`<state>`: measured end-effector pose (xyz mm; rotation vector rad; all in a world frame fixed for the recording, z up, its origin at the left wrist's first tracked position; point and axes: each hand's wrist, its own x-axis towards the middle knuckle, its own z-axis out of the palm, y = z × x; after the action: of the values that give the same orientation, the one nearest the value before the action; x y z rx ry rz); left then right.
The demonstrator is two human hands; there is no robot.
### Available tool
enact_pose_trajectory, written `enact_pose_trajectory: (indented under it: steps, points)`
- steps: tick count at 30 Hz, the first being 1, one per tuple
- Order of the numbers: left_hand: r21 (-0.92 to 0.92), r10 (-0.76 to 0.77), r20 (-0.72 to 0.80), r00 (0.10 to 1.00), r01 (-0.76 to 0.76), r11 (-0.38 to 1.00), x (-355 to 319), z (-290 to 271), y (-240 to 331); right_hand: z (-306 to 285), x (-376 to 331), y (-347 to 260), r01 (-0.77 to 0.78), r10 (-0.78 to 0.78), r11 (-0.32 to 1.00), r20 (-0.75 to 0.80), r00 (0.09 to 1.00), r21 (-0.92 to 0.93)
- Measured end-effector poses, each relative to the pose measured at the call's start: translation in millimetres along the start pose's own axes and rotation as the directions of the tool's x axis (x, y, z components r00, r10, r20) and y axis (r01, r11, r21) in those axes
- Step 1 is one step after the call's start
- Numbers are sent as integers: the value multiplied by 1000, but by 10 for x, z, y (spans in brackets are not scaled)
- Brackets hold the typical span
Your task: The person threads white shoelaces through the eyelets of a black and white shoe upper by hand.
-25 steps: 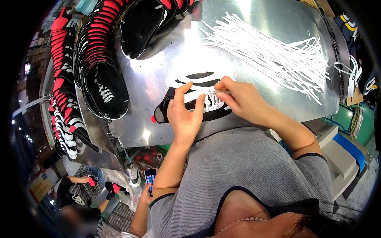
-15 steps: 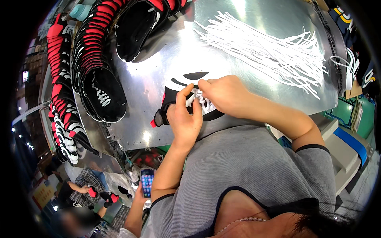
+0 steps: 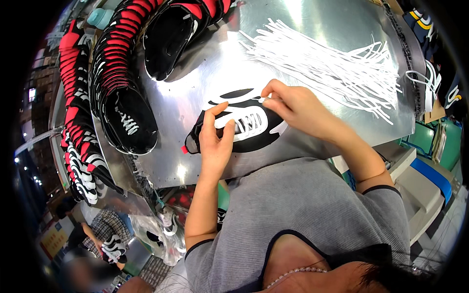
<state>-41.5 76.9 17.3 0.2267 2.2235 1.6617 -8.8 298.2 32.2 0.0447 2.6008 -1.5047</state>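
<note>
A black and white shoe upper (image 3: 264, 139) with a red tab at its left end lies on the metal table in front of me. White lacing (image 3: 250, 125) crosses its middle. My left hand (image 3: 216, 144) grips the upper's left part, its thumb and index finger on either side of the opening. Over the upper's far right edge, my right hand (image 3: 299, 108) pinches a white shoelace (image 3: 262, 99) between thumb and fingertips. How the lace runs from there to the eyelets is hard to make out.
A bundle of white laces (image 3: 332, 68) lies at the far right of the metal table (image 3: 195, 93). Nested black and red uppers (image 3: 128, 122) curve along the left, beside another row (image 3: 73, 97). A co-worker (image 3: 105, 234) handles an upper at lower left.
My right hand has moved right and away from the lacing with the lace pinched. My left hand has shifted slightly left. Another person's hand with a phone has gone from view.
</note>
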Motion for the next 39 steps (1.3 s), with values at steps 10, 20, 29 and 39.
enact_pose_trajectory:
  steps: [10, 20, 29, 39]
  points:
    - [332, 184, -199, 963, -111, 937, 37, 204, -37, 645, 8, 268, 173, -186, 982, -353, 917, -69]
    - [-280, -206, 158, 966, 244, 929, -84, -24, 211, 575, -6, 376, 357, -307, 929, -334, 891, 99]
    - [-260, -190, 208, 960, 241, 935, 26, -18, 209, 539, -2, 309, 545, -545, 835, -231, 806, -67]
    - [79, -133, 215, 967, 119, 990, 150, -77, 175, 729, -159, 366, 555, -578, 815, -298, 759, -168]
